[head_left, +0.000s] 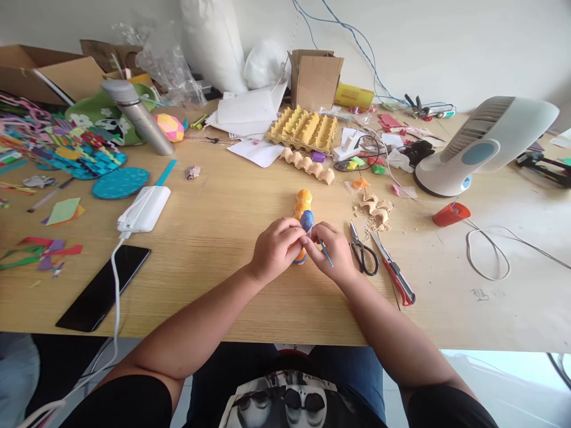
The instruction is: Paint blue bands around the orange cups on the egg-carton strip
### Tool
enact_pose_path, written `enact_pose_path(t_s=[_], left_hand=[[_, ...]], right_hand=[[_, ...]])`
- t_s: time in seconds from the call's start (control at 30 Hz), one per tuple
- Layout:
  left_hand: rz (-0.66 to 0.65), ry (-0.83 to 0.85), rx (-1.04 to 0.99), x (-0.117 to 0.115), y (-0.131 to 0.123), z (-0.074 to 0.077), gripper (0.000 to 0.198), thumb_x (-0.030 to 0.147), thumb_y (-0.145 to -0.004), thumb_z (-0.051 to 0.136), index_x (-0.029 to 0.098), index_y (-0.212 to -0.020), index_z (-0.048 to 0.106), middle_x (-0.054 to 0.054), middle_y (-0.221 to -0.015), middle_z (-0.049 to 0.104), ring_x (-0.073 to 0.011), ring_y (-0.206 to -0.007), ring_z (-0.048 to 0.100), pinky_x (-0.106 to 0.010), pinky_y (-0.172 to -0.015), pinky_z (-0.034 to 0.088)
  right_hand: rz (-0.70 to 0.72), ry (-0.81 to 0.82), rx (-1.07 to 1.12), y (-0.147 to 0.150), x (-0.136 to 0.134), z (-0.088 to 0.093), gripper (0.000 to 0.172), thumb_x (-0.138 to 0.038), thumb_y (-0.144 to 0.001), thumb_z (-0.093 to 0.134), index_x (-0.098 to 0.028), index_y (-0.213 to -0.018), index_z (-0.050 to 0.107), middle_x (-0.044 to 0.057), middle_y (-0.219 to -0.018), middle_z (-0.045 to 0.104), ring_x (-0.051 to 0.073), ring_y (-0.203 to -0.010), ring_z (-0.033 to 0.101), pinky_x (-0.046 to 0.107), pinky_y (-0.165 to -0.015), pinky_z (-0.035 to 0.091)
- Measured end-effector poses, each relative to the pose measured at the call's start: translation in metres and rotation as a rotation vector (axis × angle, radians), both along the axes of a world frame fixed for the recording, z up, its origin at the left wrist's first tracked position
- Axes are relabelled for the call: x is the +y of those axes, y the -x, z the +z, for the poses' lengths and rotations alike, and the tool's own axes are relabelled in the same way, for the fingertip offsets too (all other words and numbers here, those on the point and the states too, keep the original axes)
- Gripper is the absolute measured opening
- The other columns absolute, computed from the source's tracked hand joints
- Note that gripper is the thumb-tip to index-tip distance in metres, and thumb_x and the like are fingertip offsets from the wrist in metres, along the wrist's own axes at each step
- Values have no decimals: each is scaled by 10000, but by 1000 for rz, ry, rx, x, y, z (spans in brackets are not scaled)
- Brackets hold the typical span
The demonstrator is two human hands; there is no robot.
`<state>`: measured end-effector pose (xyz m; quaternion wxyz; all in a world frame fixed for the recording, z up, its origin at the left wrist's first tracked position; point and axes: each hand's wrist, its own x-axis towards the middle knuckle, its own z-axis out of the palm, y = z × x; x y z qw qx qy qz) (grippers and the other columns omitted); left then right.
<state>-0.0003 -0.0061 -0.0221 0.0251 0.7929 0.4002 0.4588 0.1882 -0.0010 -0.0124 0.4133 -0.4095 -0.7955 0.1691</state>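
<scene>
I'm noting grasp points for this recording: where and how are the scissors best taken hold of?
Probably by the black handle loops, approached from the person's side with the right hand, which is nearer. The scissors lie with loops toward the person and blades pointing away; the red utility knife lies close on their right.

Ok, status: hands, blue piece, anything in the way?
Left hand, right hand together on blue piece. Orange strip partly hidden by them. Scissors, cutter beside right hand, not between hands.
</scene>
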Motion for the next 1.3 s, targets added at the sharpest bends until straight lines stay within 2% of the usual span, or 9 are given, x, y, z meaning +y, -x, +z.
enact_pose_path(t_s=[0.17, 0.37, 0.63, 0.73, 0.83, 0.97, 1.07, 1.17, 1.3], left_hand=[[-13, 6, -58, 1, 0, 0, 111, 192, -1027, 614, 236, -941, 669, -50, -1025, 728, -171, -903, 698, -297, -783, 559], [-27, -4, -87, 2, -1, -2, 130, 165, -991, 610, 243, -888, 598, -46, -992, 732, -178, -888, 701, -303, -777, 561], [-46, 147, -205, 2, 1, 1, 162, 194, -978, 598, 253, -838, 540, -44, -984, 763, -175, -908, 716, -308, -796, 578], [-39, 209, -300, 3, 2, 1, 144, 229, -991, 598, 244, -853, 559, -43, -998, 772, -164, -898, 713, -291, -775, 577], [-15, 284, -424, 6, 3, 1, 156, 272, -984, 616, 235, -846, 552, -34, -998, 779, -147, -833, 708, -270, -719, 568], [-53, 375, -545, 8, 3, -1, 205, 308, -958, 667, 231, -824, 532, -5, -918, 763, -123, -720, 677, -243, -641, 542], [-93, 443, -572, 7, 2, -4, 226, 342, -955, 709, 230, -838, 551, 2, -849, 729, -119, -689, 657, -239, -626, 542], [-158, 505, -665, 7, -1, -4, 228, 394, -955, 743, 240, -939, 576, -5, -905, 741, -140, -764, 722, -259, -679, 600], [-184, 409, -626, 10, 2, 0, 213, 414, -963, 756, 231, -932, 651, -101, -1237, 758, -228, -1140, 764, -363, -882, 665]], right_hand=[[36, -26, -10, 2, 2, -1, 322, -268, -1095, 511, -245, -774, 514, 28, -792, 604, 180, -708, 587, 307, -668, 445], [25, -83, -44, 1, 2, -3, 331, -222, -1038, 565, -252, -722, 472, 7, -729, 576, 167, -663, 542, 302, -639, 413], [10, -106, -91, 0, 0, -5, 319, -247, -1042, 572, -248, -725, 537, 20, -733, 632, 169, -649, 566, 307, -623, 432], [9, -131, -50, -3, 0, -5, 268, -311, -1076, 588, -251, -818, 629, 46, -808, 709, 194, -718, 652, 325, -671, 506], [-53, -226, -4, -8, 5, -4, 133, -388, -1065, 655, -263, -1077, 699, 97, -1005, 777, 260, -899, 735, 405, -817, 595], [-70, -335, -75, -15, 13, -3, 564, -545, -977, 763, -261, -1434, 595, 180, -1359, 735, 372, -1243, 702, 538, -1040, 573], [-9, -269, -176, -18, 17, -4, 613, -599, -974, 743, -267, -1463, 580, 177, -1389, 720, 378, -1270, 693, 527, -1044, 562], [17, -201, -215, -19, 18, -5, 498, -578, -1009, 705, -255, -1380, 627, 146, -1213, 762, 332, -1080, 733, 463, -931, 567], [16, -214, -237, -21, 17, -3, 445, -557, -1034, 675, -232, -1335, 636, 131, -1111, 758, 312, -970, 708, 432, -860, 533]])
